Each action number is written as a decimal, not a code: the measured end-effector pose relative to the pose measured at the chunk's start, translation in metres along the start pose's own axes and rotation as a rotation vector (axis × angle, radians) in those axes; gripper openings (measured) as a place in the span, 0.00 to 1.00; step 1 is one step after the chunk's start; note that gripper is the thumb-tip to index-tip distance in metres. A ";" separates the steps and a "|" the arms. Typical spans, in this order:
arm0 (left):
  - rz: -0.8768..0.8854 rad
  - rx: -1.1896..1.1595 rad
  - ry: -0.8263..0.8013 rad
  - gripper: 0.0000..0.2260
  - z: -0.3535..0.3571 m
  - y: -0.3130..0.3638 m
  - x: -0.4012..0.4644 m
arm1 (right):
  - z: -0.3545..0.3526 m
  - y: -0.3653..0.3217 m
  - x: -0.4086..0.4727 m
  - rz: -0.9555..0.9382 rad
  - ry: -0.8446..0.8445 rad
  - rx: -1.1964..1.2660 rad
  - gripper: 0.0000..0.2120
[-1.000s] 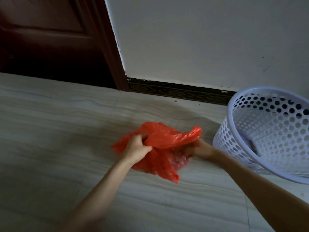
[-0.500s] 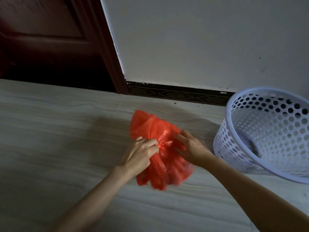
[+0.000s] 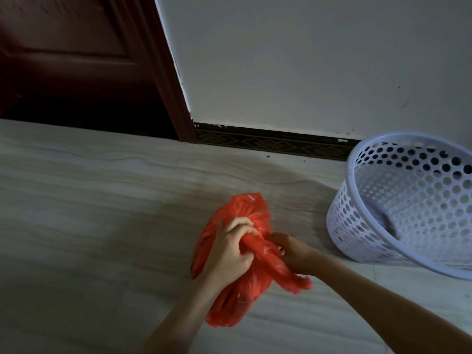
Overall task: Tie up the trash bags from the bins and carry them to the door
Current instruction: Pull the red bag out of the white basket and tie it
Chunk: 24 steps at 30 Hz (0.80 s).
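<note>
A: What stood at the far left?
B: A dark red-brown door (image 3: 76, 60), with its frame meeting a pale wall (image 3: 306, 60) and a patterned dark skirting strip (image 3: 268, 143) running along the wall's foot

A: And in the middle?
B: An orange trash bag (image 3: 237, 215) lay on the light wood-grain floor (image 3: 89, 200), near the door but apart from it. The left hand (image 3: 229, 251) had its fingers curled round a gathered fold near the bag's top, gripping it

A: The other hand?
B: The right hand (image 3: 293, 254) sat just beside the left, fingers curled into the twisted plastic, holding a strand that trailed down toward the person. Whether a knot was formed there I could not tell

A: Anything further right?
B: A pale lavender perforated bin (image 3: 378, 218) stood on the floor near the wall, close to the bag without touching it. Something dark showed at its bottom, too dim to make out
</note>
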State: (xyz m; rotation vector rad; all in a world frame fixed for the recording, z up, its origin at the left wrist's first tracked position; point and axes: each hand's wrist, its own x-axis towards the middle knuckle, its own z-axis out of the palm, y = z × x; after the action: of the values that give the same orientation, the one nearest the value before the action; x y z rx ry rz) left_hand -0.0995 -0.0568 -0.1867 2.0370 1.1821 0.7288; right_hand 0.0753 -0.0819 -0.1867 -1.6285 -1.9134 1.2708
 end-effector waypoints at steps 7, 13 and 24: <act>-0.311 -0.287 0.299 0.13 0.007 0.006 0.005 | 0.012 -0.006 0.000 0.065 -0.062 -0.072 0.11; -0.314 -0.284 0.309 0.23 0.012 -0.010 0.006 | 0.015 -0.013 0.002 0.058 -0.058 -0.033 0.12; 0.097 0.073 0.108 0.20 0.006 -0.019 -0.011 | 0.022 -0.015 0.028 -0.069 0.280 0.092 0.17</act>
State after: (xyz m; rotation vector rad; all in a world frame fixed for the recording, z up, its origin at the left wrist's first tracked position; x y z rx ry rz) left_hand -0.1097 -0.0615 -0.2064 2.1508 1.1918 0.8637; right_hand 0.0419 -0.0650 -0.1949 -1.5847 -1.7014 1.0265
